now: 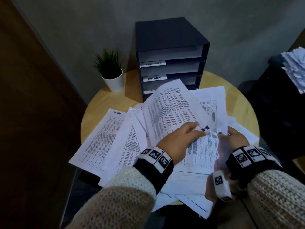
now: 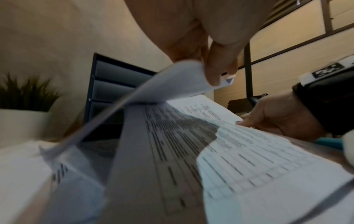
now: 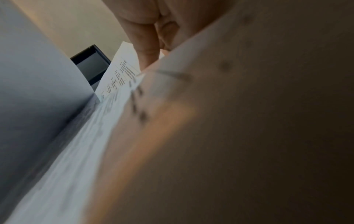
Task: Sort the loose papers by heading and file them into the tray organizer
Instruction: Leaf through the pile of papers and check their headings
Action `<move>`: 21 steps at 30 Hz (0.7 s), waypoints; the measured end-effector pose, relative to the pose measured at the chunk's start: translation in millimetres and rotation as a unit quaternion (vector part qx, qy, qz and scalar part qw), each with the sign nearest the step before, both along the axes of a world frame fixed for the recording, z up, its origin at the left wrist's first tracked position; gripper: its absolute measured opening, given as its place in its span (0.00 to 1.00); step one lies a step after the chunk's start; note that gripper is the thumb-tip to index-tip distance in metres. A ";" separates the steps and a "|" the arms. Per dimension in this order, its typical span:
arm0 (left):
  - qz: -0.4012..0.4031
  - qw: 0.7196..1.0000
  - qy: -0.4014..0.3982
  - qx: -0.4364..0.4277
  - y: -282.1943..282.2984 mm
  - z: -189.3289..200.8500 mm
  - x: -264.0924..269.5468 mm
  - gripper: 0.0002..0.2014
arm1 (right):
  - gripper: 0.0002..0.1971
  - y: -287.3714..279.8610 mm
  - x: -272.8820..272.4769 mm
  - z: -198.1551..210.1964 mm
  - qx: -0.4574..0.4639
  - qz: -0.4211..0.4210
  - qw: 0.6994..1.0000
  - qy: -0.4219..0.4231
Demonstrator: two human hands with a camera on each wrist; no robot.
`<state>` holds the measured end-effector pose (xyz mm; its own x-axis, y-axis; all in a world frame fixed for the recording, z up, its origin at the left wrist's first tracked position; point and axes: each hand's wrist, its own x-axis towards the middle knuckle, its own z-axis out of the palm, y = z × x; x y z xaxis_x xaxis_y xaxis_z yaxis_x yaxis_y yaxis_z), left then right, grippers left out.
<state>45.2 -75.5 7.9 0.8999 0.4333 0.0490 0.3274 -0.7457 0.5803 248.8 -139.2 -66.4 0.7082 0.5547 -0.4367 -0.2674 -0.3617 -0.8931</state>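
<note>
Loose printed papers (image 1: 105, 142) lie fanned over a round wooden table (image 1: 102, 100). My left hand (image 1: 200, 129) pinches the near corner of one sheet (image 1: 170, 111) beside its dark heading and holds it off the pile; the left wrist view shows the sheet (image 2: 172, 81) curling up from my fingers (image 2: 220, 66). My right hand (image 1: 226, 133) grips the edge of another paper (image 1: 222, 154) at the pile's right, thumb on top. The dark tray organizer (image 1: 170, 38) stands behind the pile, with a shelf label reading ADMIN (image 1: 154, 78). The lifted sheet hides its lowest shelf.
A small potted plant (image 1: 112, 71) in a white pot stands left of the organizer. A heap of crumpled papers (image 1: 295, 66) sits on dark furniture at the far right. Several papers hang over the table's near edge (image 1: 194, 205). A brown door panel (image 1: 24, 96) fills the left side.
</note>
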 end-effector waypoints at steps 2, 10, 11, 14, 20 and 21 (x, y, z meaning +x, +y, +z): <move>-0.002 0.999 0.001 -0.036 -0.4 -10.0 5.9 0.27 | 0.15 1.7 -1.0 2.7 0.017 -0.012 1.000 0.011; 0.112 0.989 0.001 -0.101 25.3 -29.2 -0.7 0.41 | 0.08 -3.8 -0.1 8.6 -0.043 0.045 0.995 -0.074; 0.115 0.989 0.027 -0.091 28.4 -29.3 -4.1 0.42 | 0.09 -4.1 -2.0 7.7 -0.037 0.050 0.996 -0.064; 0.092 0.990 0.101 -0.045 31.7 -29.7 -11.3 0.43 | 0.10 -4.2 -6.1 18.5 -0.014 0.085 0.996 -0.036; 0.012 0.965 0.191 0.178 25.9 -25.3 -0.1 0.44 | 0.05 -7.8 -12.8 24.2 0.031 0.123 0.989 -0.079; 0.008 0.960 0.189 0.209 25.4 -23.4 3.8 0.42 | 0.07 -8.3 -13.9 22.7 0.039 0.121 0.989 -0.074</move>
<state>49.0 -50.1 -15.6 0.8812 0.4606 -0.1068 0.4688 -0.8805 0.0705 234.9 -147.5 -43.7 0.6043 0.7431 -0.2873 -0.0456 -0.3278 -0.9436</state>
